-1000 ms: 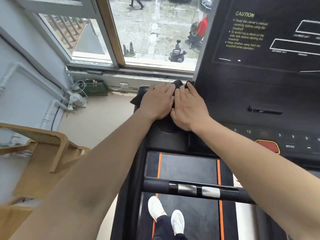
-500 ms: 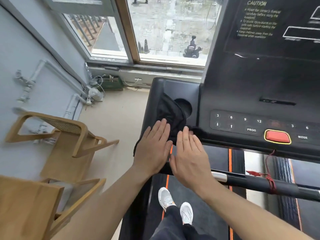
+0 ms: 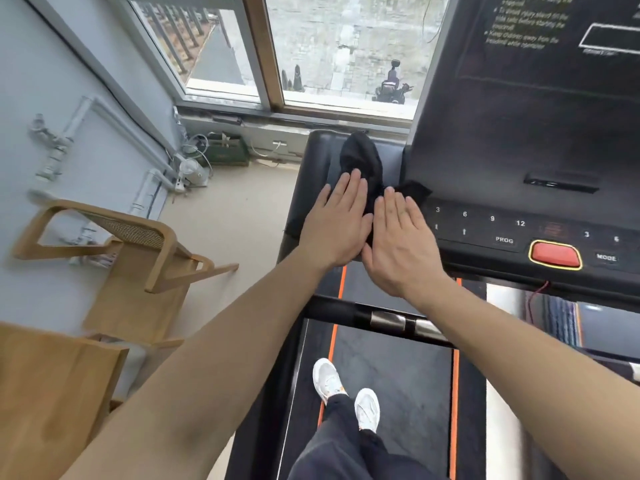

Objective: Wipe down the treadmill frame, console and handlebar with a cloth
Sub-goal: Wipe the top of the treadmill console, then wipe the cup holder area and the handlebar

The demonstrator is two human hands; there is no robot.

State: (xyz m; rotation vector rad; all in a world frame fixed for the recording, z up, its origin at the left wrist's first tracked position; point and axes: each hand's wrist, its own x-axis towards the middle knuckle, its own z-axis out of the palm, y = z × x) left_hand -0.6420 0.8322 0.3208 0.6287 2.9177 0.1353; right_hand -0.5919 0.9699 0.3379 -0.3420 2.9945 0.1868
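A black cloth (image 3: 360, 157) lies bunched on the left side tray (image 3: 317, 168) of the treadmill console (image 3: 519, 150), beside the key row. My left hand (image 3: 337, 223) presses flat on the cloth's near part, fingers straight and together. My right hand (image 3: 398, 237) lies flat next to it, thumbs nearly touching, covering the cloth's right corner at the edge of the keys. The black handlebar (image 3: 388, 320) with metal pulse plates crosses under my forearms. My white shoes stand on the belt (image 3: 398, 375).
A red stop button (image 3: 556, 254) with a red cord sits right of my hands. Two wooden chairs (image 3: 114, 244) stand to the left on the beige floor. Pipes, a small fan and cables line the wall under the window (image 3: 311, 64).
Both hands slid the cloth from the tray's far edge back to its near edge, then forward again to mid-tray. The view has shifted with my head.
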